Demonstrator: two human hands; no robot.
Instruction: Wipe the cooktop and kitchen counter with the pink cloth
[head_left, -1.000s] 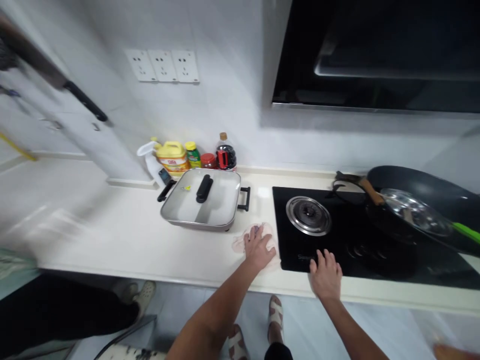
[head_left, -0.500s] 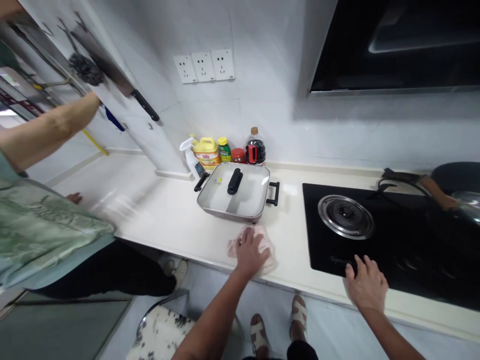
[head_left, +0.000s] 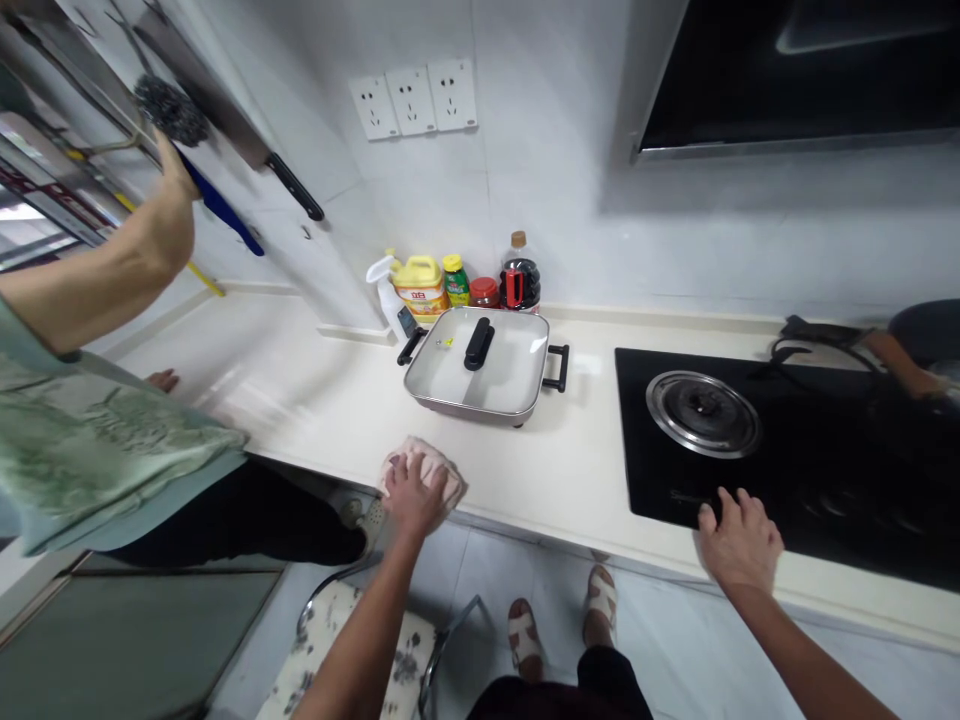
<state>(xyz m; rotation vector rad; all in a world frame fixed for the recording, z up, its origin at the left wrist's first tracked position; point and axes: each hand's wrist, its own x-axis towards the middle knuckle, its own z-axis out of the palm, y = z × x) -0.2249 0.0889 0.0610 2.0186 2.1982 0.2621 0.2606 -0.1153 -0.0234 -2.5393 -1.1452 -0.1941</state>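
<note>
Under my left hand [head_left: 414, 496] is a pale pink cloth [head_left: 442, 468], pressed onto the white countertop [head_left: 525, 465] near its front edge. My fingers grip the cloth from above. A square electric pan [head_left: 480, 400] with a glass lid and black handles stands just behind that hand, apart from it. My right hand [head_left: 741, 540] rests with fingers spread on the front edge of the black glass hob [head_left: 697, 490], holding nothing.
Along the wall stand a spray bottle [head_left: 388, 300], a yellow jug [head_left: 420, 285], a green bottle [head_left: 455, 282], a red-lidded jar [head_left: 484, 292] and a dark bottle [head_left: 520, 275]. A co-worker [head_left: 112, 430] stands at the left. Below is a patterned chair [head_left: 337, 620]; a knife [head_left: 292, 185] hangs above.
My left hand has slid left along the counter with the cloth, away from the pan's front. The right hand stays on the hob's edge. The co-worker's raised arm has shifted upward.
</note>
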